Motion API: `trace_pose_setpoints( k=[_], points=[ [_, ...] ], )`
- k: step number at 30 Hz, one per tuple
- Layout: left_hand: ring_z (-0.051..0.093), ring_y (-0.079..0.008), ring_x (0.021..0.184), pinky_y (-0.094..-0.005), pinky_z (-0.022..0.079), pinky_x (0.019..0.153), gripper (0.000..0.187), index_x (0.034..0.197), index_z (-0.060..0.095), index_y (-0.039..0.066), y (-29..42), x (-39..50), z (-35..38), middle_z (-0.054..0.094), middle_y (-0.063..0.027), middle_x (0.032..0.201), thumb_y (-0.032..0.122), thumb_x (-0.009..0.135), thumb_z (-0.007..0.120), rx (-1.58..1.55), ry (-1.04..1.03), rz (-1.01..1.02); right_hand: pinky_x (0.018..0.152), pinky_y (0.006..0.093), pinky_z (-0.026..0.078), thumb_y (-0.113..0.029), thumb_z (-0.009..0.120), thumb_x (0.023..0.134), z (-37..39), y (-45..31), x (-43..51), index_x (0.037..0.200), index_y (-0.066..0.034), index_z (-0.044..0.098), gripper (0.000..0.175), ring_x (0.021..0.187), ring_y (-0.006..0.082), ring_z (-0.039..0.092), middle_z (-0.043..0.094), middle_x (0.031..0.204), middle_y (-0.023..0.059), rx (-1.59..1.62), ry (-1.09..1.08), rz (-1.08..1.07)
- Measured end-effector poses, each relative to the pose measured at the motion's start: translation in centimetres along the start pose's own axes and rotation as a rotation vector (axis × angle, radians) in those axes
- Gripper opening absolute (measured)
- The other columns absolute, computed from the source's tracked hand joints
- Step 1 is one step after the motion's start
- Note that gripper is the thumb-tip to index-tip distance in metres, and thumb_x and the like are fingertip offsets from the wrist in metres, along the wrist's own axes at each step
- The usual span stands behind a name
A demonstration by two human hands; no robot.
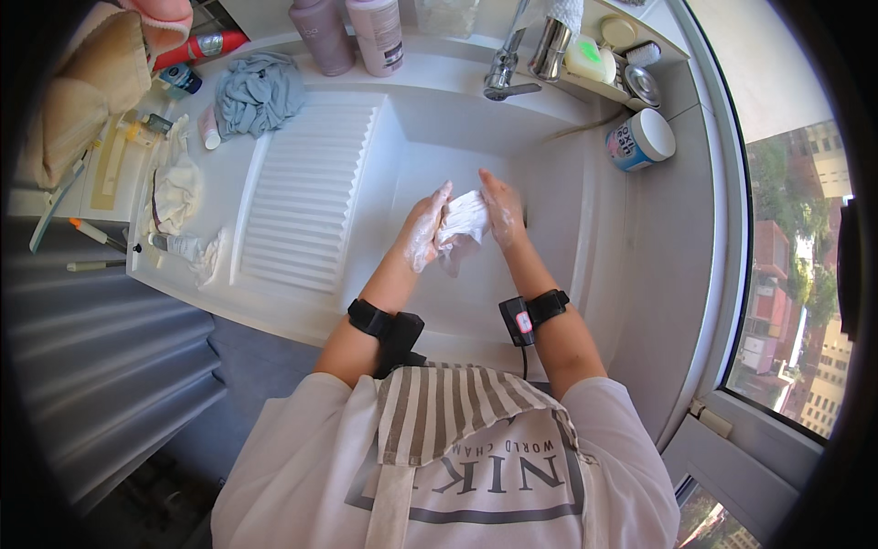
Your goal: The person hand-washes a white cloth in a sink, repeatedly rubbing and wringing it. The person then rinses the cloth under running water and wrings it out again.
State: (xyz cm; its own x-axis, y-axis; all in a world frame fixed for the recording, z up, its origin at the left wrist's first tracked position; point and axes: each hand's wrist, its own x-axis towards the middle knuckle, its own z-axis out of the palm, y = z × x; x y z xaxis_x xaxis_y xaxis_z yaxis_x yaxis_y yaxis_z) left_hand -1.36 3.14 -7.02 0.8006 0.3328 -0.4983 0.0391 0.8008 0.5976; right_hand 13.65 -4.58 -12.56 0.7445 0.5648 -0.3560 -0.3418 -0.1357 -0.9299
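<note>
A bunched white cloth (464, 219) hangs between my two hands over the basin of a white laundry sink (425, 161). My left hand (425, 230), coated in suds, presses against one side of the cloth; its grip is partly hidden. On the cloth's other side is my right hand (503, 208), also soapy, with its fingers extended and the palm turned towards the cloth. Whether the right hand grips the cloth's edge or only touches it is unclear. The sink's ribbed washboard (309, 192) lies to the left of the basin.
A chrome faucet (503, 72) stands behind the basin, near two pump-type bottles (376, 38). A crumpled blue-grey cloth (257, 94) and white cloths (176, 185) lie on the left ledge. At right are a stain-remover tub (640, 141), a soap tray (569, 86) and a window (789, 274).
</note>
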Motion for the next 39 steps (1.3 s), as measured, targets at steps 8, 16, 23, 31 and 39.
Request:
trace_pose_setpoints(
  k=[8, 16, 23, 31, 39],
  points=[
    [0.051, -0.0034, 0.074, -0.019, 0.042, 0.062, 0.015, 0.096, 0.052, 0.006, 3.3, -1.7, 0.0, 0.057, -0.0007, 0.083, 0.014, 0.088, 0.062, 0.393, 0.198, 0.381, 0.043, 0.0217, 0.026, -0.031, 0.06, 0.088, -3.1, -6.3, -5.3, 0.06, -0.0074, 0.054, 0.037, 0.046, 0.0058, 0.037, 0.045, 0.053, -0.0025, 0.237, -0.059, -0.017],
    [0.041, -0.001, 0.063, -0.0165, 0.033, 0.055, 0.013, 0.096, 0.05, 0.005, 3.9, -3.0, 2.7, 0.052, 0.0023, 0.076, 0.012, 0.09, 0.059, 0.618, 0.225, 0.685, 0.073, 0.0247, 0.046, -0.03, 0.068, 0.079, -4.3, -9.7, -8.1, 0.102, 0.0021, 0.064, 0.04, 0.084, 0.0127, 0.058, 0.064, 0.09, 0.0053, -0.044, -0.466, 0.093],
    [0.044, -0.002, 0.064, -0.0177, 0.037, 0.058, 0.018, 0.1, 0.05, 0.004, 4.3, -3.7, 3.7, 0.051, 0.0029, 0.071, 0.01, 0.088, 0.061, 0.731, 0.072, 0.56, 0.074, 0.0248, 0.044, -0.014, 0.073, 0.075, -5.0, -9.0, -7.4, 0.085, -0.0052, 0.065, 0.016, 0.083, 0.012, 0.055, 0.06, 0.089, 0.0033, 0.009, -0.588, 0.117],
    [0.05, -0.0049, 0.068, -0.0205, 0.042, 0.064, 0.022, 0.096, 0.057, 0.002, 4.6, -3.4, 2.0, 0.055, 0.0019, 0.073, 0.012, 0.08, 0.07, 0.819, -0.018, 0.237, 0.071, 0.0252, 0.045, -0.013, 0.068, 0.081, -3.4, -10.0, -7.6, 0.097, -0.0096, 0.054, 0.021, 0.081, 0.0142, 0.055, 0.056, 0.092, 0.0026, 0.299, -0.518, 0.066],
    [0.048, -0.0071, 0.086, -0.0261, 0.041, 0.075, 0.026, 0.086, 0.054, 0.005, 2.8, -2.1, -1.3, 0.057, 0.0001, 0.09, 0.02, 0.078, 0.074, 0.659, -0.218, 0.302, 0.047, 0.0237, 0.045, -0.011, 0.061, 0.088, -2.5, -11.2, -6.8, 0.094, -0.0121, 0.045, 0.017, 0.063, 0.0125, 0.058, 0.059, 0.081, 0.005, 0.241, -0.25, -0.221]
  ],
)
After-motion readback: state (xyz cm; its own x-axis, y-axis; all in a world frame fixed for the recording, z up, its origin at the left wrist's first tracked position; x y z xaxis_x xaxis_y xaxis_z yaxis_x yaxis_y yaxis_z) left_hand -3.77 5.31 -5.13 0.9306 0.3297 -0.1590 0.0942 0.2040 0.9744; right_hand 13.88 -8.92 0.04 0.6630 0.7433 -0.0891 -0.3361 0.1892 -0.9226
